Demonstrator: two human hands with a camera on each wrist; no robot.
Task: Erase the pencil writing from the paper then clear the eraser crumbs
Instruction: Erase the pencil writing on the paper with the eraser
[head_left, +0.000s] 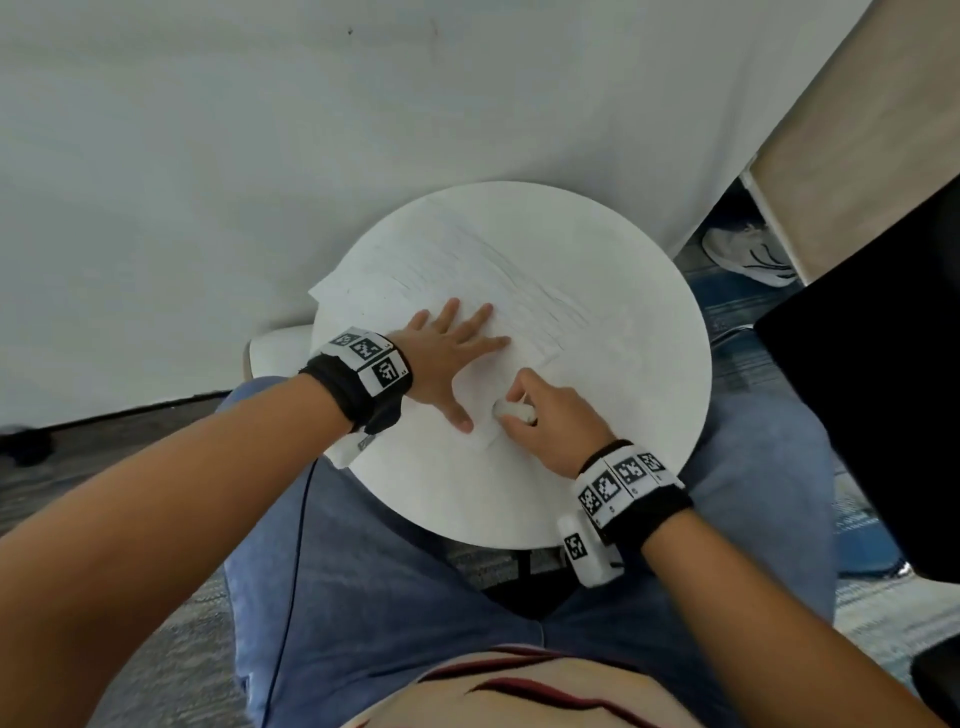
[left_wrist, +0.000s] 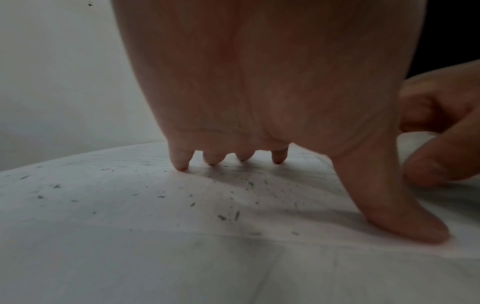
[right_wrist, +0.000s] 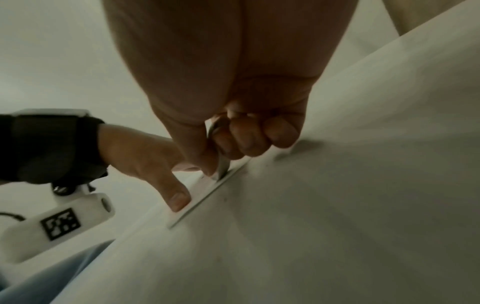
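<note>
Pencil lines (head_left: 524, 291) on the paper (head_left: 415, 260) are unreadable. Left hand (head_left: 447, 353) presses it flat-fingered; right hand (head_left: 550, 415) grips the eraser (head_left: 511, 410) on the round white surface (head_left: 649, 364) by a white wall (head_left: 208, 156).

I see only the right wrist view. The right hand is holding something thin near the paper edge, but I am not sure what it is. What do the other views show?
Observer: In the head view the right hand grips a small white eraser, pressed at the near edge of the paper.
Operator: And the left hand, is it only a thumb on the paper?
Observer: No. The left hand lies flat with fingers spread, holding the paper down on the round table.
Operator: Are there crumbs already?
Observer: Yes. The left wrist view shows dark eraser crumbs scattered on the paper under that hand.
Operator: Is writing left?
Observer: Faint pencil lines remain beyond the fingers.
</note>
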